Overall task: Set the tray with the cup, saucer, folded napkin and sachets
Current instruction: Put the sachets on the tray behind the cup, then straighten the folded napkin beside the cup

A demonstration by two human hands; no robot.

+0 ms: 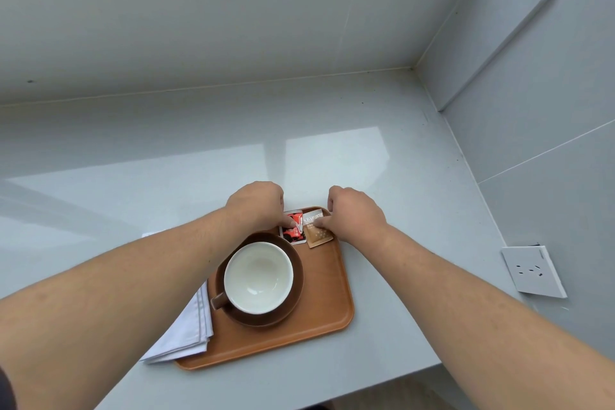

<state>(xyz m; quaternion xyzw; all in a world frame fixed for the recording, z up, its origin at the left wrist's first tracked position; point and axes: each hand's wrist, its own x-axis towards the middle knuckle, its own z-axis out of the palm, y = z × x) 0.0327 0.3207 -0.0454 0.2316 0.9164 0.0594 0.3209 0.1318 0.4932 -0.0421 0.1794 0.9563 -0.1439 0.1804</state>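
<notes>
At the far end of the tray the left hand pinches a red sachet, the right hand a brown sachet, both lying lengthwise near-to-far, print unreadable. The cup on its saucer points its handle near-left.

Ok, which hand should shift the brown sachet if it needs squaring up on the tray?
Right. The right hand has its thumb on the brown sachet in the far right corner of the tray. The left hand is on the red sachet and would probably have to reach over it.
</notes>
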